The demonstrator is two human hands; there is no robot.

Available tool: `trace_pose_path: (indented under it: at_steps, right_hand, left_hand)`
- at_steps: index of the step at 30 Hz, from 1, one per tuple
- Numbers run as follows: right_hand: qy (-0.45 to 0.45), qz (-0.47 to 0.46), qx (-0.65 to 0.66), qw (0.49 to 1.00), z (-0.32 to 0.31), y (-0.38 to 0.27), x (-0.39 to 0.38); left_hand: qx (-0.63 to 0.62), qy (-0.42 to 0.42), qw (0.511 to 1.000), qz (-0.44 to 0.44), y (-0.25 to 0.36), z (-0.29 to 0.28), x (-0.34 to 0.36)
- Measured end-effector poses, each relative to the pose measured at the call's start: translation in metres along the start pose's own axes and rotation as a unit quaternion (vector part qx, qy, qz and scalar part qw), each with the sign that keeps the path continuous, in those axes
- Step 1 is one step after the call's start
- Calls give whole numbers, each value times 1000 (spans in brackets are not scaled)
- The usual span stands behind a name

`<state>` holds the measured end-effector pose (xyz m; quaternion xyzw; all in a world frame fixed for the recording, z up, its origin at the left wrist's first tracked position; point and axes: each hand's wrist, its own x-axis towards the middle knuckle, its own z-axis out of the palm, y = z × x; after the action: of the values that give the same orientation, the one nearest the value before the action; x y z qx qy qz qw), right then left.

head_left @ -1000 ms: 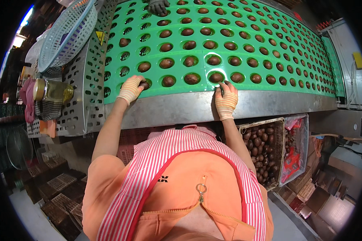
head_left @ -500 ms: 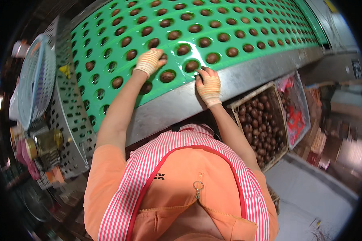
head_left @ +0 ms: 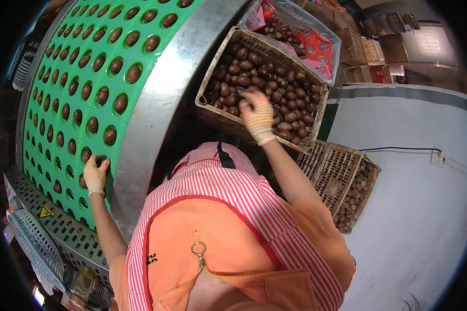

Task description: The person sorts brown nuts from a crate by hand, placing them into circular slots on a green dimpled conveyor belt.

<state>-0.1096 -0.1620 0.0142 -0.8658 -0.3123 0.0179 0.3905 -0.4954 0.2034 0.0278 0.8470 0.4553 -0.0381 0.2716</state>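
Observation:
My left hand [head_left: 95,173], in a striped fingertip-less glove, rests on the green perforated belt [head_left: 128,109], fingers curled at a cavity; what lies beneath them is unclear. Many cavities hold brown oval items [head_left: 109,136], perhaps eggs. My right hand [head_left: 257,114], in a matching glove, reaches over a weathered plastic crate [head_left: 205,98] full of similar brown ovals [head_left: 296,119]; its fingers are blurred among them, so any grip is hidden.
Behind the crate is a lined bin [head_left: 334,49] with red and pink packets. A second crate [head_left: 321,166] stands low at right, beside a pale surface [head_left: 415,207]. A steel edge [head_left: 150,98] borders the belt; a blue basket [head_left: 31,243] sits lower left.
The view has turned right toward the crates. My right hand has left the belt's edge and moved into the crate; my left hand stays on the belt.

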Motion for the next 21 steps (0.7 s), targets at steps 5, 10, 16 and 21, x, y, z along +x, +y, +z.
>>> trace_pose_path:
  at_steps: [5,10,16,21]
  right_hand:
    - [-215,211,-213,929,-53,47,-1]
    - [-340,200,-265,880,-37,60,12]
    - [-301,110,-236,917,-49,82,6]
    - [-345,70,-228,908,-50,97,17]
  left_hand:
    - [195,178,950,165,79,12,5]
    - [-96,-19,948,302,284,69,1]
    - [22,-229,917,326,391,193,36]
    - [115,-265,900,328,400,250,63]
